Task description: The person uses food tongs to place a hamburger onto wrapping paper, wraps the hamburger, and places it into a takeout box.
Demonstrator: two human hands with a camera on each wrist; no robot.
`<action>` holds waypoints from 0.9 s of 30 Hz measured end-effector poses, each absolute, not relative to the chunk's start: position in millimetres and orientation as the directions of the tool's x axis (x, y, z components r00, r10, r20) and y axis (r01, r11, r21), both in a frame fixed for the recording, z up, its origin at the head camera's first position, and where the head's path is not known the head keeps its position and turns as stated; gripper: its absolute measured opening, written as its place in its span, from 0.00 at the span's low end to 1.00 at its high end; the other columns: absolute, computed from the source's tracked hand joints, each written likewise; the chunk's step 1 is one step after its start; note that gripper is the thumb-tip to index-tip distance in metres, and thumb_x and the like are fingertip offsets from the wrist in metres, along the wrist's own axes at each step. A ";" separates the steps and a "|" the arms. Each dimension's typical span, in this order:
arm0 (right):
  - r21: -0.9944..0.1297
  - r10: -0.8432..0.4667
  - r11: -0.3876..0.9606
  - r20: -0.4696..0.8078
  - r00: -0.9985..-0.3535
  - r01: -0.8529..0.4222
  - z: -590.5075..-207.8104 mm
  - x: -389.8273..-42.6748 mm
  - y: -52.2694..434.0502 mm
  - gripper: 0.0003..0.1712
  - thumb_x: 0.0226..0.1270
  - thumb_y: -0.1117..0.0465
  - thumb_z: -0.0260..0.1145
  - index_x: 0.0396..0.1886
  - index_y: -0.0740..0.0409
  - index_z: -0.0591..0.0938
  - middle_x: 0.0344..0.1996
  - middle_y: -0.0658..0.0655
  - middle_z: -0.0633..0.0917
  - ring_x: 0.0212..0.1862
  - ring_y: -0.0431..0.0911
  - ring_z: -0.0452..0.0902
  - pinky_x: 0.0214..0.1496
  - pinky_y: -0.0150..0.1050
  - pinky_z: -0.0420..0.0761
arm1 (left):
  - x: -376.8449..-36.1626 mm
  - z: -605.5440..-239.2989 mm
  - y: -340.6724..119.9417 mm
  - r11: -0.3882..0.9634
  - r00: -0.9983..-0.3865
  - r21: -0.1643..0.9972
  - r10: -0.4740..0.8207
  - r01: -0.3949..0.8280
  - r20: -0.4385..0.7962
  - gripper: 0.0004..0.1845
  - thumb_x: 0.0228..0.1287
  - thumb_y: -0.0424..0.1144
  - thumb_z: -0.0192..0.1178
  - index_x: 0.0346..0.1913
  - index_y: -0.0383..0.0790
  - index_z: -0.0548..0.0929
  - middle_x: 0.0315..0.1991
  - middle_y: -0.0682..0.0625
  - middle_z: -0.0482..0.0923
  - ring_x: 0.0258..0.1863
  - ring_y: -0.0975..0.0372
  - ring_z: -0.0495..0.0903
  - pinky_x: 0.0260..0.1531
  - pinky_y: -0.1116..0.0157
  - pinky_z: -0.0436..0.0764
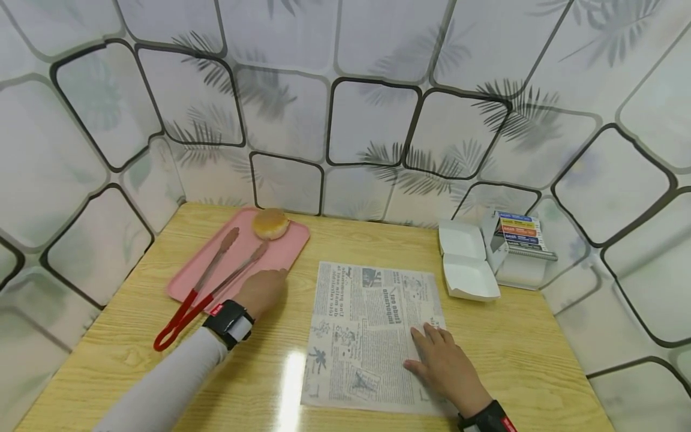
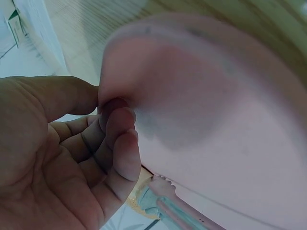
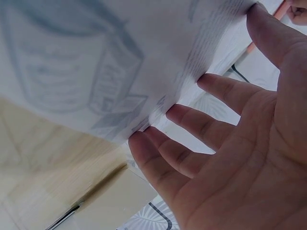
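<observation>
Here left hand (image 1: 263, 290) grip seemingly pinching pink tray (image 1: 194, 277) edge; right hand (image 1: 445, 362) spread flat on printed paper (image 1: 367, 318).

Bun (image 1: 271, 223) — open white box (image 1: 466, 259)

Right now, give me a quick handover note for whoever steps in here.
Left hand pinches the near corner of the pink tray.
Right hand lies flat and open on the paper.
A bun sits on the tray's far end, with the tongs lying across the tray.
The open box stands beyond the paper.
Done: paper spread.
Left: bun not yet on the paper.
</observation>
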State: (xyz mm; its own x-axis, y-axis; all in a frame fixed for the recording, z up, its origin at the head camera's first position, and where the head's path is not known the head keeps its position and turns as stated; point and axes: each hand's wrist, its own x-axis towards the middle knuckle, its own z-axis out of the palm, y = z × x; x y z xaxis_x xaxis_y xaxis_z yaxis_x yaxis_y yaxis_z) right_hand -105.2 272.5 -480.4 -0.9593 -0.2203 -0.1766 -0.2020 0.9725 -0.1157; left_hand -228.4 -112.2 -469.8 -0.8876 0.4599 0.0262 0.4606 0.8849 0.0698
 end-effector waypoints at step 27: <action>-0.108 -0.206 0.977 -0.234 -0.950 -0.186 -479.8 -110.3 273.4 0.45 0.65 0.34 0.66 0.72 0.58 0.74 0.70 0.71 0.70 0.68 0.73 0.64 0.63 0.69 0.70 | -211.6 -453.3 -165.2 0.908 -0.934 0.225 0.333 0.355 0.130 0.10 0.68 0.36 0.65 0.38 0.30 0.79 0.27 0.43 0.77 0.30 0.50 0.82 0.29 0.51 0.83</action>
